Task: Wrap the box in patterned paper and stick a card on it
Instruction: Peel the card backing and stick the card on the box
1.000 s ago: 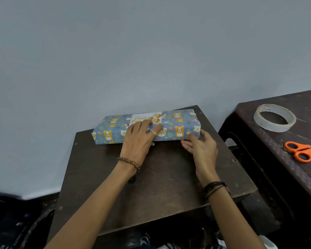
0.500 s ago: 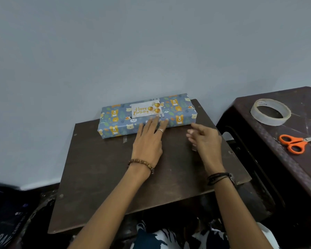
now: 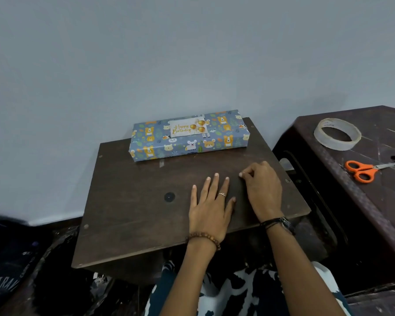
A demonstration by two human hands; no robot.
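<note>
Hands: left hand (image 3: 211, 207) lies flat on the bench (image 3: 132, 208), fingers straight and spread, holding nothing. Right hand (image 3: 263, 190) sits just beside it, fingers curled inward with thumb and forefinger tips close together; cannot tell whether they pinch anything. Both are clear of the box.
Box: wrapped box (image 3: 188, 139) in blue animal-print paper lies flat at the far edge of the bench, against the wall (image 3: 192, 53). Its right end reaches the bench's far right corner.
Card: "Happy Birthday" card (image 3: 187, 128) sits on the top face, roughly centred and slightly tilted.
Progress: judged complete or nearly so; wrapping closed, card on.
Loose bit: short strip (image 3: 161, 162) on the bench just in front of the box, possibly tape.
Risk: a card corner could lift if not pressed down fully. A nudge to the right could push the box end off the corner.
Room: wide bare bench between hands and box; the wall blocks any push farther back.
Side table: tape roll (image 3: 337, 136) and orange scissors (image 3: 363, 170) rest there, well apart from the hands.
</note>
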